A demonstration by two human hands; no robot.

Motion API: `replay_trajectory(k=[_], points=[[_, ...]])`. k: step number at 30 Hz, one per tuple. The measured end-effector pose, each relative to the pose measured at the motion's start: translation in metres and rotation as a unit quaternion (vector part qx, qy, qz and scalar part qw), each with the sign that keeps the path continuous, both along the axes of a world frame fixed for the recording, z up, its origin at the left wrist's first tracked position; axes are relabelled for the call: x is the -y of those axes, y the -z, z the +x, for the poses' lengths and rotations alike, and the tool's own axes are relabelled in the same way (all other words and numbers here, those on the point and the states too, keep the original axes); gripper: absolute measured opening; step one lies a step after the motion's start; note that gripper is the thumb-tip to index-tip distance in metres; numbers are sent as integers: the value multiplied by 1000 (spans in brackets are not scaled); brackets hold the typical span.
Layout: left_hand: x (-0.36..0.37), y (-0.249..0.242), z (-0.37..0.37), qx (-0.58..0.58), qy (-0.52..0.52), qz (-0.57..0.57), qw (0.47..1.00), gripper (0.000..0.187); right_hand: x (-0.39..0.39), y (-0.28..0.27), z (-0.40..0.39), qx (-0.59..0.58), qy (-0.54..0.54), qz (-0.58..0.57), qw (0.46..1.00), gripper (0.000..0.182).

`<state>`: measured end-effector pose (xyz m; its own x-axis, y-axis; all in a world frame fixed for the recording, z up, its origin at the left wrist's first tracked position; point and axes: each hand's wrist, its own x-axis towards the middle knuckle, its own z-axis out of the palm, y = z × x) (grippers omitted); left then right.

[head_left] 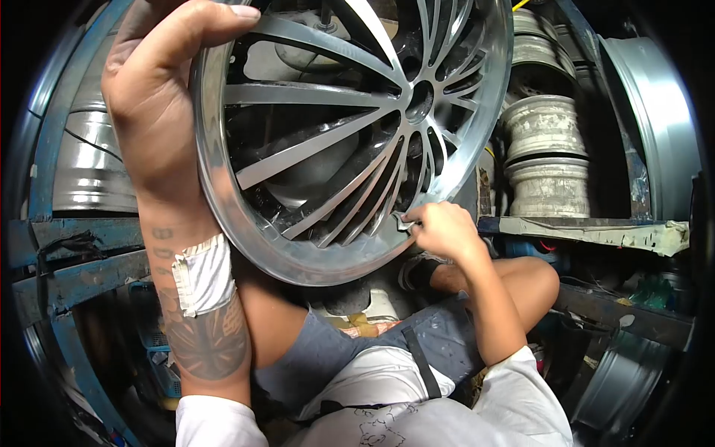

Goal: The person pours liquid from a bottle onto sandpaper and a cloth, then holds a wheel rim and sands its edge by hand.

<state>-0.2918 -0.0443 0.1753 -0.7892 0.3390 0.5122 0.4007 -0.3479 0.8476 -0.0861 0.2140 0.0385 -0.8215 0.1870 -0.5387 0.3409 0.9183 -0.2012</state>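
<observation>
A large multi-spoke wheel rim (328, 97) stands tilted in front of me, its spokes silver-faced with dark gaps between them. My left hand (160, 82) is wrapped round the rim's left edge, the thumb lying over the upper left lip. Low on the right, my right hand (441, 229) pinches a small grey piece of material (404, 222) against the inner lip of the rim, below the spokes. What exactly that piece is cannot be made out. A white patch (206, 276) is taped round my left forearm.
Stacked worn rims (547, 127) sit on a shelf (596, 228) at the right, with another large rim (655, 112) beyond. Silver rims (93, 160) stand in a blue frame (45, 156) at the left. A blue basket (165, 372) is low on the left.
</observation>
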Motion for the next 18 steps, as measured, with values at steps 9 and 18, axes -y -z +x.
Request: replay_trajectory(k=[9,18], points=[[3,4,-4,-15,-38,-11,999,24,11,-14,-10,40,-43,-60,996,35],[14,4,-6,-17,-22,-73,997,23,32,-21,3,32,-6,-60,998,35]])
